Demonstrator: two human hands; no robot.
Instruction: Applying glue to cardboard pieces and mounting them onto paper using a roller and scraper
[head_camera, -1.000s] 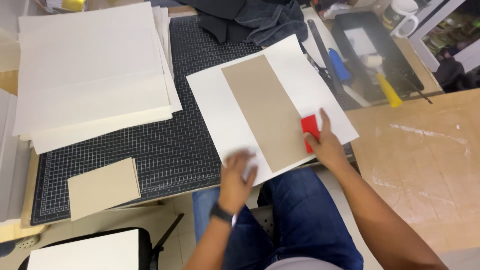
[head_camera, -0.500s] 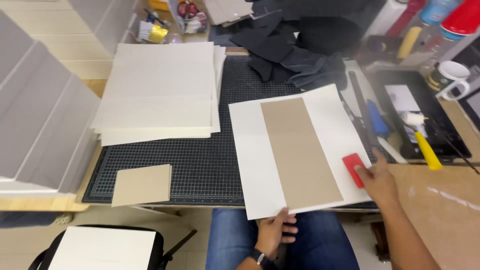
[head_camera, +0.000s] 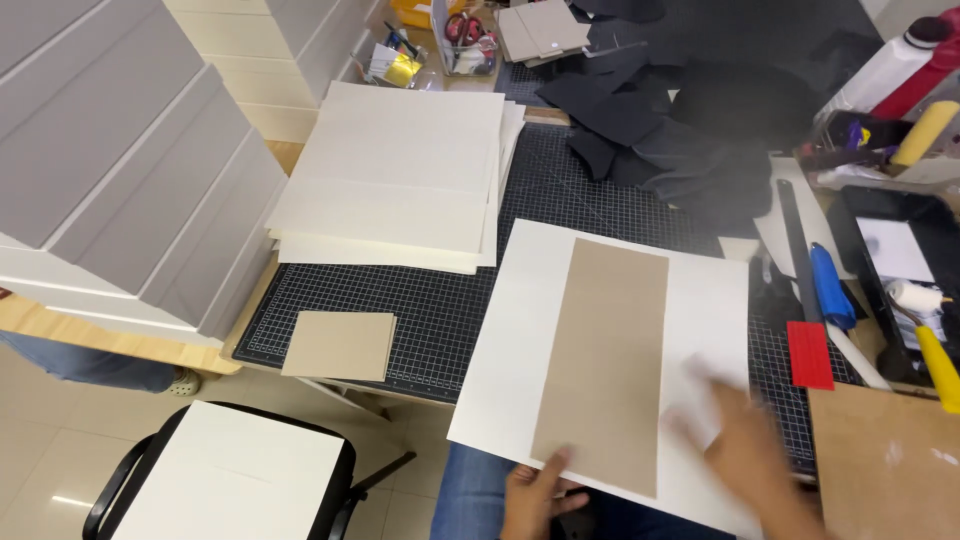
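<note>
- White sheet (head_camera: 520, 340) is lying flat on the gridded cutting mat (head_camera: 450, 310), its near edge hanging past the bench front; this sheet is the landmark.
- Brown card strip (head_camera: 605, 365) is lying lengthwise down the sheet's middle, touching it.
- Left hand (head_camera: 535, 495) is sitting at the sheet's near edge, fingers pinching that edge just below the strip's near left corner.
- Right hand (head_camera: 745, 455) is lying over the sheet's right part, blurred; it looks spread flat and released, gripping nothing.
- Red scraper (head_camera: 809, 354) is lying on the mat just right of the sheet, apart from both hands.
- Blue-handled tool (head_camera: 828, 286) is lying right of the sheet, just beyond the scraper.
- Stack of cream sheets (head_camera: 400, 180) is sitting beyond the sheet, to its left.
- Small brown card (head_camera: 340, 345) is lying left of the sheet, at the mat's near edge.
- Black fabric pile (head_camera: 680, 130) is lying beyond the sheet's far edge.
</note>
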